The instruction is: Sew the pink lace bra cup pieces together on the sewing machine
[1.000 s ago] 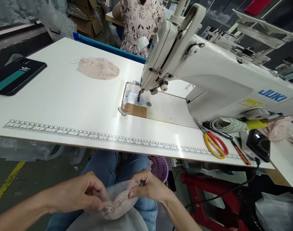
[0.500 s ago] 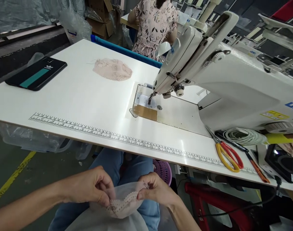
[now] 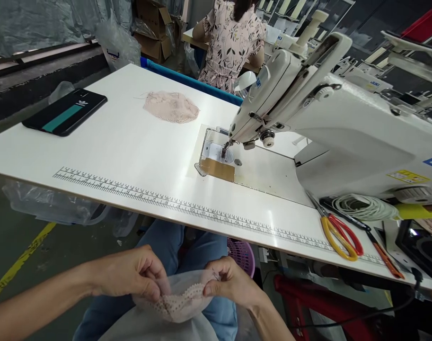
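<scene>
Over my lap, my left hand (image 3: 136,277) pinches one side of a sheer whitish fabric piece (image 3: 182,303) with a beaded or scalloped lace edge. My right hand (image 3: 230,282) grips its other side between thumb and fingers, so the dotted edging spans the gap between both hands. More pale see-through material hangs below, over my jeans. Above them on the white table lies a flat beige lace piece (image 3: 171,107) with loose threads at its left end. The sewing machine (image 3: 290,94) stands to the right, its presser foot (image 3: 224,150) down near the needle plate.
A black phone (image 3: 66,111) lies at the table's left. At the right are scissors (image 3: 339,237), a coil of pale cord (image 3: 365,207) and an orange-handled tool (image 3: 386,255). A printed ruler (image 3: 180,206) runs along the front edge. A purple basket (image 3: 242,255) sits underneath. Another person (image 3: 232,45) sits beyond.
The view has shifted slightly, so the table and machine appear a little lower and further right. Both hands keep their hold on the fabric, almost unmoved.
</scene>
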Demonstrator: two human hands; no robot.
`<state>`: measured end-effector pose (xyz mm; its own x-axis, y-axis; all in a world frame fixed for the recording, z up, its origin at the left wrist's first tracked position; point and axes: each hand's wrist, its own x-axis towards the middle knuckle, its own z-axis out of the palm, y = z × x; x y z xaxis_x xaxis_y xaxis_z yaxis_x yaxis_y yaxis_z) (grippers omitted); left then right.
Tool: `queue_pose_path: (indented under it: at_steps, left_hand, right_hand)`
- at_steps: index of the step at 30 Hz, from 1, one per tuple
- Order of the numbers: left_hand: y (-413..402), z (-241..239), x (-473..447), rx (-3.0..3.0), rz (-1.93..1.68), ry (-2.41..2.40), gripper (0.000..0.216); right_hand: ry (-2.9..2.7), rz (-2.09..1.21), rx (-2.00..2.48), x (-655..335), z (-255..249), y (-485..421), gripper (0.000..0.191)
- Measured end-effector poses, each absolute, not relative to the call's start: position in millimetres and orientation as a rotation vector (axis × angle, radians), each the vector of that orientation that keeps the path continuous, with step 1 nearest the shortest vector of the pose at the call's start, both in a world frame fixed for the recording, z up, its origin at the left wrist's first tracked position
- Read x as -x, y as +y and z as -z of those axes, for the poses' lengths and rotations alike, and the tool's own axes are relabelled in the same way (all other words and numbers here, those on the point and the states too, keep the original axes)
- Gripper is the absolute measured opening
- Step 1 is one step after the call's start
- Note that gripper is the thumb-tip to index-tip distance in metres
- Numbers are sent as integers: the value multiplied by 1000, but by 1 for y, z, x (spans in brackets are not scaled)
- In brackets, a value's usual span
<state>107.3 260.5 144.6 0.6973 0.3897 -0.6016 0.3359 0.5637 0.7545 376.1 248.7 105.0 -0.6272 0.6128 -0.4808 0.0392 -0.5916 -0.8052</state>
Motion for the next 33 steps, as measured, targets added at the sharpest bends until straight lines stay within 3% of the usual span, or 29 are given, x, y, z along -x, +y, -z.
queue_pose_path:
  at_steps: [33]
  left_hand:
    - [256,-131,-90,-872,-66,760,25]
  right_hand:
    - [-1224,-2287,1093,-366,-103,250,34]
